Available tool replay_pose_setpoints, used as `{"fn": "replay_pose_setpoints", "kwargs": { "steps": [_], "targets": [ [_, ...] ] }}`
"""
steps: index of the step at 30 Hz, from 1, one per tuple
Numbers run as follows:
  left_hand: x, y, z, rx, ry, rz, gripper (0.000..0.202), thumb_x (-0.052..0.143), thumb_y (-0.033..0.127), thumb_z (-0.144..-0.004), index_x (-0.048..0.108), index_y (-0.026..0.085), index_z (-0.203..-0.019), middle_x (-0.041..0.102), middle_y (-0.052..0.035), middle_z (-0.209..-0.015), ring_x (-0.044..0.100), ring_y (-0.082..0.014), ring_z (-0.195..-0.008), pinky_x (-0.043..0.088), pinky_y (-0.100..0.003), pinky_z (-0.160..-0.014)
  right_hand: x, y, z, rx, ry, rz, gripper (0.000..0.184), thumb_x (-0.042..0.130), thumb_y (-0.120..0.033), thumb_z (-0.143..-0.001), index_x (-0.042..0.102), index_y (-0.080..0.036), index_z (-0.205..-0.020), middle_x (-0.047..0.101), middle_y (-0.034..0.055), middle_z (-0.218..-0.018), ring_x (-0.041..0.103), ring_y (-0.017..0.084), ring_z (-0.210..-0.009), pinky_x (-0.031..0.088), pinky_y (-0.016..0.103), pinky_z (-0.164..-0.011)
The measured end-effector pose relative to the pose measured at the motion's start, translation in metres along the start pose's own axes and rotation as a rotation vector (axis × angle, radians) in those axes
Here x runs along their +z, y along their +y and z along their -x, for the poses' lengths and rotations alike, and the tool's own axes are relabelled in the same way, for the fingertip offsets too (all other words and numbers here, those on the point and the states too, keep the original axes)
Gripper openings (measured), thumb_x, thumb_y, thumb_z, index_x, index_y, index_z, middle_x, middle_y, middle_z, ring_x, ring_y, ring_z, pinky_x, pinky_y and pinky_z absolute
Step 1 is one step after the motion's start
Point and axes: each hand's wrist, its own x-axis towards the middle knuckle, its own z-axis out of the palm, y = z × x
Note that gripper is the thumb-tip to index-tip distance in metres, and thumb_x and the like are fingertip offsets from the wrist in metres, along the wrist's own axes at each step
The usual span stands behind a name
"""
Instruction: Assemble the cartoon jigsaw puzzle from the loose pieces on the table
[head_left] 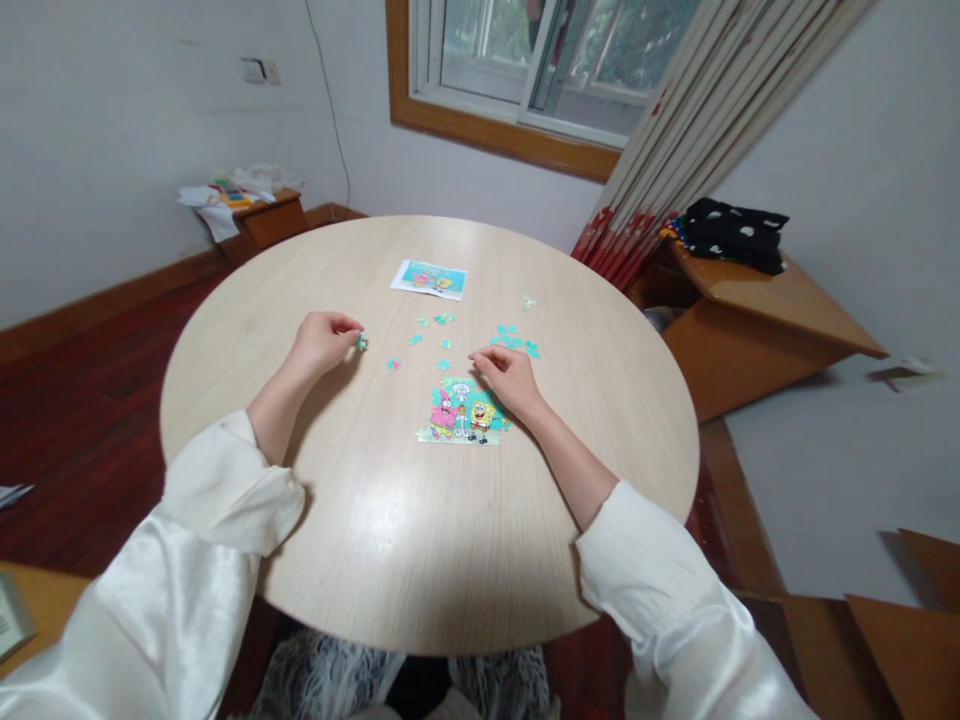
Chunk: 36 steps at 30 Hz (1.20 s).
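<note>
A partly joined cartoon jigsaw (pixel 461 415) lies in the middle of the round wooden table (pixel 420 540). My right hand (pixel 508 379) rests on its upper right corner, fingers curled down onto the pieces. My left hand (pixel 324 340) sits to the left, fingers pinched on a small teal puzzle piece (pixel 361 343) at its fingertips. Several loose teal pieces (pixel 514 339) are scattered beyond the jigsaw. A printed reference picture (pixel 429 279) lies further back on the table.
A low wooden bench (pixel 780 300) with a black spotted cloth (pixel 735 235) stands at the right, beside a striped curtain (pixel 675 150). A small wooden stand with papers (pixel 247 205) is at the far left wall. A window (pixel 540 60) is behind the table.
</note>
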Motion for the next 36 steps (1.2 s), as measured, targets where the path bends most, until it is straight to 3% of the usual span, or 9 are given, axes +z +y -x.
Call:
{"fn": "replay_pose_setpoints", "kwargs": {
  "steps": [3,6,11,18,23,28,36],
  "targets": [
    [0.006,-0.003,-0.001,0.057,0.008,-0.229,0.007,0.062,0.017,-0.068,0.068,0.017,-0.071,0.069,-0.008,-0.072,0.063,-0.0261,-0.078,0.044,-0.038,-0.078,0.0,0.001,0.0,0.006,0.039,-0.013,0.024,0.061,-0.039,-0.077,0.067,-0.017,-0.073,0.067,0.0052,-0.076,0.061,0.016,-0.073,0.048,0.031,-0.07],
    [0.009,-0.002,0.001,0.088,0.03,-0.32,0.012,0.06,0.02,-0.072,0.07,0.017,-0.077,0.071,-0.0096,-0.082,0.063,-0.0273,-0.084,0.042,-0.039,-0.083,-0.003,-0.001,-0.001,-0.01,0.081,0.001,0.021,0.06,-0.037,-0.078,0.066,-0.017,-0.073,0.067,0.004,-0.073,0.06,0.016,-0.071,0.048,0.031,-0.07],
    [0.009,0.004,0.006,0.129,0.071,-0.336,0.025,0.052,0.023,-0.077,0.071,0.015,-0.089,0.072,-0.0101,-0.092,0.063,-0.0238,-0.086,0.044,-0.033,-0.08,-0.024,-0.004,-0.002,-0.03,0.075,0.066,0.018,0.059,-0.032,-0.077,0.066,-0.017,-0.071,0.067,0.0029,-0.073,0.058,0.014,-0.068,0.045,0.029,-0.067],
    [0.016,0.014,0.018,0.29,-0.042,-0.277,0.029,0.049,0.03,-0.078,0.071,0.014,-0.088,0.071,-0.0088,-0.09,0.06,-0.0204,-0.079,0.045,-0.03,-0.077,-0.047,0.006,0.001,-0.031,0.101,0.253,0.014,0.056,-0.024,-0.076,0.068,-0.016,-0.072,0.069,0.0036,-0.074,0.057,0.014,-0.066,0.045,0.029,-0.066],
    [0.017,0.016,0.021,0.293,-0.089,-0.268,0.025,0.052,0.031,-0.078,0.071,0.015,-0.082,0.072,-0.0089,-0.086,0.061,-0.0218,-0.079,0.045,-0.03,-0.075,-0.053,0.013,0.0,-0.093,0.115,0.41,0.016,0.054,-0.014,-0.074,0.07,-0.017,-0.076,0.07,0.0052,-0.08,0.06,0.015,-0.071,0.047,0.031,-0.071],
    [0.018,0.014,0.019,0.281,-0.034,-0.212,0.024,0.05,0.025,-0.079,0.071,0.015,-0.085,0.072,-0.0087,-0.091,0.064,-0.0222,-0.085,0.047,-0.031,-0.083,-0.061,0.021,-0.003,-0.076,0.212,0.462,0.023,0.049,-0.008,-0.074,0.07,-0.017,-0.076,0.069,0.0065,-0.082,0.063,0.018,-0.076,0.049,0.032,-0.073],
    [0.011,0.008,0.009,0.213,0.078,-0.128,0.029,0.044,0.015,-0.08,0.071,0.013,-0.093,0.072,-0.0095,-0.088,0.065,-0.0213,-0.086,0.049,-0.033,-0.085,-0.042,0.027,0.004,-0.212,0.031,0.494,0.025,0.048,-0.009,-0.08,0.07,-0.019,-0.083,0.066,0.0068,-0.086,0.062,0.019,-0.085,0.049,0.035,-0.08]
  ]
}}
